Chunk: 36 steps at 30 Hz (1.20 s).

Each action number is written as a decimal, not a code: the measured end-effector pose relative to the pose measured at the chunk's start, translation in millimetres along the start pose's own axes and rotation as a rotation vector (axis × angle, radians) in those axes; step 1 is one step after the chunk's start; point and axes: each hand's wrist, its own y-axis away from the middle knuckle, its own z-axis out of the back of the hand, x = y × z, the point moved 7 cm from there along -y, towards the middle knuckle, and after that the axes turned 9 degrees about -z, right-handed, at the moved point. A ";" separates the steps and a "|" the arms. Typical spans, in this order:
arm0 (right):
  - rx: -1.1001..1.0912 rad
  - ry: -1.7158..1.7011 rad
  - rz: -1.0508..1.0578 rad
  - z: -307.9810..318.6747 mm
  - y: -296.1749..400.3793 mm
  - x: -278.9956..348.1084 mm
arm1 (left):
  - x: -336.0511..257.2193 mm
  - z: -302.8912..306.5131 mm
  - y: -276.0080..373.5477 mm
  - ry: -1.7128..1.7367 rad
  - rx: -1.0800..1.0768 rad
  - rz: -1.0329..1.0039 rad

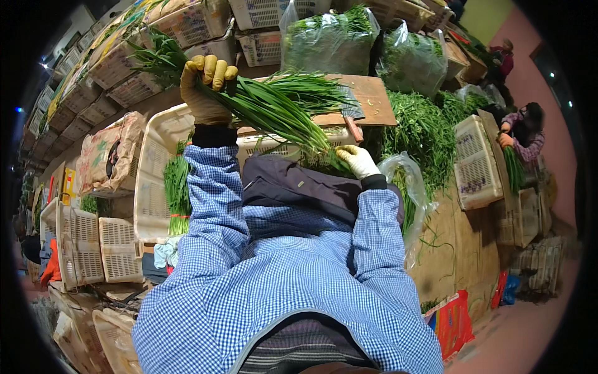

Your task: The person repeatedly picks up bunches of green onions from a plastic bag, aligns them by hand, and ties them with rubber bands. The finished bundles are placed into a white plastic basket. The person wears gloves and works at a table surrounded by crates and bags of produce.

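Observation:
My left hand (208, 89), in a yellowish glove, is closed around a bunch of long green leaves, apparently garlic chives (275, 110). The leafy tips stick out past it at upper left, and the pale stem ends slant down to the right. At those ends my right hand (359, 160), in a pale glove, pinches with thumb and fingers; exactly what lies between them is small. Behind the bunch, more chives (306, 91) rest on a wooden board (373, 100). A cleaver (353, 110) lies there too, its handle over the near edge.
Left of me a white plastic crate (154, 173) holds banded chives (176, 196). A heap of loose greens (420, 133) and a clear plastic bag (409, 163) lie to the right. Filled bags (329, 46) and stacked crates stand behind. A co-worker (528, 131) handles greens at far right.

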 end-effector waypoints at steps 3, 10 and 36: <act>-0.043 -0.117 0.153 11.8 0.1 45.8 | -3.3 -5.8 -3.2 -0.018 0.037 0.010; 0.150 -0.512 0.188 -29.0 -0.4 124.5 | 13.6 -21.6 0.2 -0.057 0.088 0.026; -0.015 -0.508 0.136 10.7 41.2 82.8 | 26.2 72.2 1.5 -0.522 -0.703 0.048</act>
